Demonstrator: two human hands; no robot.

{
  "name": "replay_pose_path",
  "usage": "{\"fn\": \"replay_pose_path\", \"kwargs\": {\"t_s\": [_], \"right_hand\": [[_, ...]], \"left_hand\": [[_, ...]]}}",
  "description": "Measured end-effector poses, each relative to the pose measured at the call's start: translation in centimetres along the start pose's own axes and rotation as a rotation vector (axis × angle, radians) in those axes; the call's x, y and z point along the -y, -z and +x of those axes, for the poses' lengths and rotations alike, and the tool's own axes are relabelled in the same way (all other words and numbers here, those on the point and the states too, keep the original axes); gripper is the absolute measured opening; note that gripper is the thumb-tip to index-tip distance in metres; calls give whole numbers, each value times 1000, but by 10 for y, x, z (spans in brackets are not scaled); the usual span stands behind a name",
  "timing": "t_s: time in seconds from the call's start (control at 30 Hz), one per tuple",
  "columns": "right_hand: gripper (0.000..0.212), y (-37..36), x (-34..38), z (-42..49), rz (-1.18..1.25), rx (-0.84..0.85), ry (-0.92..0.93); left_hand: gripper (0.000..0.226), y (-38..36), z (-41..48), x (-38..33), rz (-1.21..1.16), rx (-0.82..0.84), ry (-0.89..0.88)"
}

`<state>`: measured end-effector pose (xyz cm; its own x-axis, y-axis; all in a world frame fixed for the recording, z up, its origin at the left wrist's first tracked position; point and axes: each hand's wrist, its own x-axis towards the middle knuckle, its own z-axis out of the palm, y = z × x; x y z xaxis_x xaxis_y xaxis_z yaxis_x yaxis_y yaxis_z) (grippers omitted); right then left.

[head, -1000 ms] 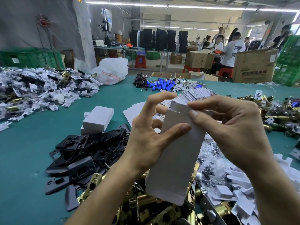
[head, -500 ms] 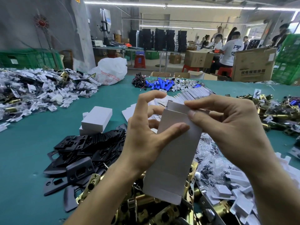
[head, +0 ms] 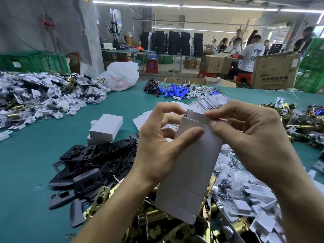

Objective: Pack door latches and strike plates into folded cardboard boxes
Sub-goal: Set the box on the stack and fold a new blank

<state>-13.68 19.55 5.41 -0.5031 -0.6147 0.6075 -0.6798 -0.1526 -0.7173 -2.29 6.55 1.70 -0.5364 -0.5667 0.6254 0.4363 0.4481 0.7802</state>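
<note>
box [head: 191, 169]: long axis near-upright, top leaning right | left hand [head: 157, 151] grips side | right hand [head: 254, 141] pinches top flap [head: 196, 116]

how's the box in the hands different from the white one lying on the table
The held box stands tilted in the air, gripped by the left hand and right hand, top flap open. The table box lies flat, closed, untouched. Both are plain white cardboard.
</note>
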Motion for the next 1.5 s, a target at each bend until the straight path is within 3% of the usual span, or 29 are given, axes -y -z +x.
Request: {"fn": "replay_pose_path", "kwargs": {"t_s": [0.3,0.53,0.63,0.77,0.8,0.93,1.0,1.23,1.37,1.5], "right_hand": [[22,-4,4,0,19,14,82],[25,4,6,1,358,219,-85],[21,4,3,1,414,251,-150],[41,4,2,0,484,239,-177],[42,3,1,0,488,228,-173],[43,1,-2,-1,430,183,-145],[45,2,-2,-1,370,200,-131],[40,1,-1,-1,365,373,-83],[26,1,3,-3,397,338,-61],[32,2,4,-4,349,299,-56]], "left_hand": [[38,-4,-3,1,-53,-5,-21],[42,11,5,3,-166,-76,129],[33,17,9,2,-77,-50,124],[31,19,11,-1,137,20,101],[35,19,11,-2,179,55,100],[93,20,5,-7,300,339,182],[110,17,3,-9,351,420,195],[111,13,1,-11,244,364,121],[112,13,1,-11,213,364,100],[112,13,2,-8,190,357,81]]}}
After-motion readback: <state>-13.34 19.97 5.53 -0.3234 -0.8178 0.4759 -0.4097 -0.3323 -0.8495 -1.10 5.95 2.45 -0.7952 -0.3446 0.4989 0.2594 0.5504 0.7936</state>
